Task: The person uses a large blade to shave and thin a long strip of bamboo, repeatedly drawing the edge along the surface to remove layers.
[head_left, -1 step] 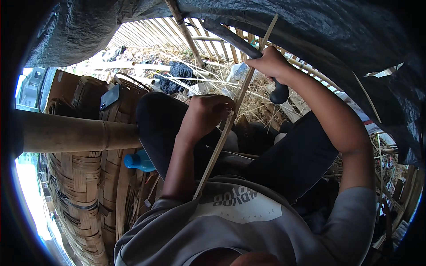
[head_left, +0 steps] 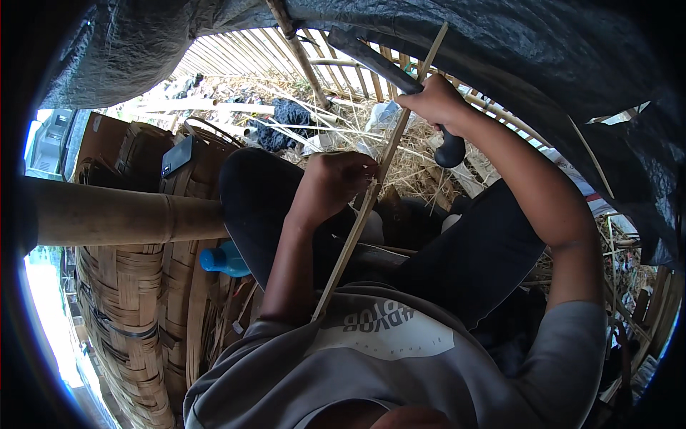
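A long, narrow bamboo strip (head_left: 359, 219) slants from my chest up past both hands. My left hand (head_left: 330, 182) is closed, its fingertips pinched at the strip's middle, where a small frayed bit shows. Higher up, my right hand (head_left: 439, 106) grips a machete (head_left: 376, 63) by its dark handle, whose rounded black end sticks out below the fist. The long dark blade points up and left, crossing the strip beside my right thumb and fingers. The strip's upper end rises beyond that hand.
At left a thick bamboo pole (head_left: 107, 214) runs toward my knee, above woven bamboo baskets (head_left: 132, 300). A phone (head_left: 177, 157) and a blue bottle (head_left: 225, 259) lie there. Dark plastic sheeting (head_left: 543, 64) hangs overhead, before a bamboo slat fence (head_left: 243, 53). Shavings (head_left: 421, 168) litter the ground.
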Motion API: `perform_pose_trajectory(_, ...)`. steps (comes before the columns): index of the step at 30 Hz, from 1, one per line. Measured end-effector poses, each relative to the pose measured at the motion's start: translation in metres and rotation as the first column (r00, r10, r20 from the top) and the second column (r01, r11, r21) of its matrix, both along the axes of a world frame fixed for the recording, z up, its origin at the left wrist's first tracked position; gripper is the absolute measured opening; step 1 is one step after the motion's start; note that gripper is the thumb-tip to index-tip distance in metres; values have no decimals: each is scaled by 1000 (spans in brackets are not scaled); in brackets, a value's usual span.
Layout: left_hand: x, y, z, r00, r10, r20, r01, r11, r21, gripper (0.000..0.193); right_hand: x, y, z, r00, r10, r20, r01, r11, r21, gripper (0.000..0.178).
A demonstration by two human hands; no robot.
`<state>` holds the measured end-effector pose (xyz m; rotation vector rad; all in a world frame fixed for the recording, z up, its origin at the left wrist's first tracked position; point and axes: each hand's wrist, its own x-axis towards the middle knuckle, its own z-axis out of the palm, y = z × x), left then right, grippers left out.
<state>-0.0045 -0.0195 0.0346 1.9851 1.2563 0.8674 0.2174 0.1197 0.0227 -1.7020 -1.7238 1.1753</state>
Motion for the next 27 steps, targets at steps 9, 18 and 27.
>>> perform_pose_trajectory(9,-10,-4,-21,915,181,361,152,674,-723,47,4,-4,14,995,-8,-97,2,998,-57,34)
perform_pose_trajectory(18,-16,-24,-50,570,163,805,701,415,-580,40,6,3,15,976,-7,-216,-8,998,-67,26)
perform_pose_trajectory(27,-4,-14,-20,672,403,621,356,560,-748,35,35,33,-16,977,211,7,-192,874,446,28)
